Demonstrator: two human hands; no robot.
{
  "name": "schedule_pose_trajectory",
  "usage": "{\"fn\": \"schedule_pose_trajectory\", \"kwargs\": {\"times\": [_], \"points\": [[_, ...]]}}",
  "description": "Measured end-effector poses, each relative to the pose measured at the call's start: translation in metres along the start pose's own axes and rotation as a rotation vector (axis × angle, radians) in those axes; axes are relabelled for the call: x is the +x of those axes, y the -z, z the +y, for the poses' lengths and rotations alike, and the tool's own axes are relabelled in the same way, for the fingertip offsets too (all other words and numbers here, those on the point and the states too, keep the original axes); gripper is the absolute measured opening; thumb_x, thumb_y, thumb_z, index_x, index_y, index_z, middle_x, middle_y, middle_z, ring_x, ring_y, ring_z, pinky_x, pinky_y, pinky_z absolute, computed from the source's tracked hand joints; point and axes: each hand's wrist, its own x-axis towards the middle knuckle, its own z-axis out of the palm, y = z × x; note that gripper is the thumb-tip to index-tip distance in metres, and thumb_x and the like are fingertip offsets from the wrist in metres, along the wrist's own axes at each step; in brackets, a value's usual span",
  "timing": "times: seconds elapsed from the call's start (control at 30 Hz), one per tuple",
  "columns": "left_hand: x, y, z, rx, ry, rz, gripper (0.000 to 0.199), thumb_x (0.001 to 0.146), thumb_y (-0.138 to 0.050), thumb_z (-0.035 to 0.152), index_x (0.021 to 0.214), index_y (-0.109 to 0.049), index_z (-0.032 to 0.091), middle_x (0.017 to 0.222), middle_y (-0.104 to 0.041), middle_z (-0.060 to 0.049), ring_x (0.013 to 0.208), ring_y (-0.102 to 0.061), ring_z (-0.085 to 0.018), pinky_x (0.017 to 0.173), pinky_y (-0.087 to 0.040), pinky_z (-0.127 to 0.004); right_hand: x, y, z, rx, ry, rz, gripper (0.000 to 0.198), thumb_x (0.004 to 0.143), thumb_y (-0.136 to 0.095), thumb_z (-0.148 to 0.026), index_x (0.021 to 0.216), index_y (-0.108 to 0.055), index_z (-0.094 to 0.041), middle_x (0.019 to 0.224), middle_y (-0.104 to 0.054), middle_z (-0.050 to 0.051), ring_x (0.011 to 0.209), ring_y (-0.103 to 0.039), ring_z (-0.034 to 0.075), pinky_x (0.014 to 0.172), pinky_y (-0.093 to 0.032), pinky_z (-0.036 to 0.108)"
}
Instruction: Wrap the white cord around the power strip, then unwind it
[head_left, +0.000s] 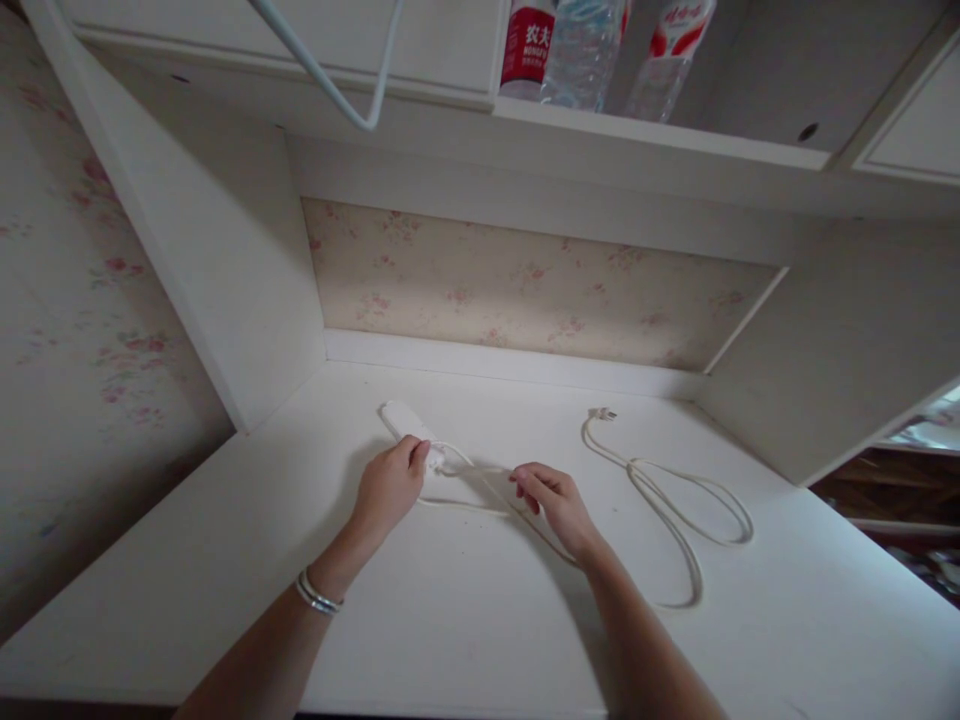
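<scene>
A white power strip (406, 424) lies slanted on the white surface, its near end partly hidden by my left hand (391, 482). My left hand is closed at that end, thumb against fingers, with a loop of the strip's pale cord (480, 474) coming out from it. Whether it also grips the strip itself, I cannot tell. To the right, my right hand (553, 503) pinches the cord where it runs out from the strip. Other strands cross between the hands and pass under my right wrist. The plug (602, 413) rests farther back on the right, its prongs pointing right.
Loose cord coils (694, 480) spread over the right of the white desktop (465, 640). Side panels (225, 250) and a low back ledge (487, 355) enclose it. Overhead, a shelf (660, 135) carries plastic bottles (581, 50); a pale hanging cable (330, 85) dangles at upper left.
</scene>
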Motion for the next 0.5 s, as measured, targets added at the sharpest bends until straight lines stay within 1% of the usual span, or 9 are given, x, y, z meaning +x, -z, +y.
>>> {"fn": "schedule_pose_trajectory", "kwargs": {"times": [0.1, 0.2, 0.27, 0.33, 0.4, 0.43, 0.5], "points": [[0.001, -0.001, 0.000, 0.144, 0.054, -0.016, 0.038, 0.096, -0.028, 0.040, 0.089, -0.058, 0.020, 0.077, -0.068, -0.006, 0.072, -0.063, -0.020, 0.061, -0.034, -0.026, 0.001, 0.002, 0.000, -0.022, -0.058, 0.001, 0.037, 0.081, -0.057, -0.050, 0.074, -0.069, -0.015, 0.055, -0.051, -0.002, 0.053, -0.044, 0.011, 0.054, -0.032, 0.024], [0.002, -0.001, -0.003, 0.188, 0.065, -0.041, 0.035, 0.096, -0.028, 0.039, 0.094, -0.058, 0.021, 0.078, -0.068, -0.006, 0.072, -0.064, -0.020, 0.059, -0.034, -0.026, 0.000, 0.002, 0.000, 0.071, -0.052, -0.095, 0.038, 0.083, -0.054, -0.046, 0.066, -0.067, -0.015, 0.057, -0.056, 0.001, 0.058, -0.049, 0.013, 0.057, -0.035, 0.025], [0.003, -0.001, -0.005, 0.181, 0.059, -0.042, 0.031, 0.095, -0.030, 0.037, 0.100, -0.057, 0.023, 0.080, -0.069, -0.005, 0.073, -0.064, -0.020, 0.059, -0.035, -0.026, 0.001, 0.002, -0.001, 0.176, -0.048, -0.150, 0.032, 0.082, -0.054, -0.041, 0.072, -0.068, -0.014, 0.068, -0.062, 0.004, 0.064, -0.053, 0.014, 0.061, -0.039, 0.026], [0.003, -0.002, -0.006, 0.168, 0.052, -0.029, 0.030, 0.096, -0.029, 0.037, 0.104, -0.055, 0.023, 0.082, -0.069, -0.004, 0.075, -0.065, -0.020, 0.061, -0.036, -0.026, 0.004, 0.000, -0.003, 0.224, -0.096, -0.179, 0.029, 0.080, -0.053, -0.037, 0.086, -0.068, -0.013, 0.075, -0.065, 0.005, 0.058, -0.052, 0.012, 0.056, -0.039, 0.025], [0.003, -0.002, -0.004, 0.151, 0.040, -0.015, 0.032, 0.096, -0.027, 0.037, 0.106, -0.054, 0.024, 0.084, -0.070, -0.005, 0.076, -0.065, -0.020, 0.062, -0.036, -0.026, 0.008, -0.001, -0.008, 0.166, -0.161, -0.180, 0.034, 0.080, -0.048, -0.035, 0.097, -0.066, -0.012, 0.076, -0.065, 0.005, 0.047, -0.047, 0.010, 0.047, -0.036, 0.024], [0.002, -0.003, -0.003, 0.140, 0.034, -0.012, 0.033, 0.097, -0.026, 0.037, 0.106, -0.054, 0.024, 0.085, -0.070, -0.005, 0.077, -0.065, -0.019, 0.062, -0.036, -0.026, 0.010, -0.003, -0.012, 0.086, -0.169, -0.178, 0.036, 0.081, -0.045, -0.037, 0.098, -0.066, -0.013, 0.078, -0.065, 0.005, 0.045, -0.047, 0.009, 0.045, -0.035, 0.024], [0.002, -0.004, -0.001, 0.114, 0.017, -0.007, 0.032, 0.097, -0.025, 0.037, 0.106, -0.053, 0.024, 0.086, -0.070, -0.004, 0.078, -0.065, -0.019, 0.063, -0.036, -0.026, 0.015, -0.009, -0.023, -0.163, -0.117, -0.173, 0.038, 0.083, -0.044, -0.042, 0.101, -0.065, -0.016, 0.083, -0.067, 0.006, 0.051, -0.053, 0.011, 0.049, -0.038, 0.024]]}}
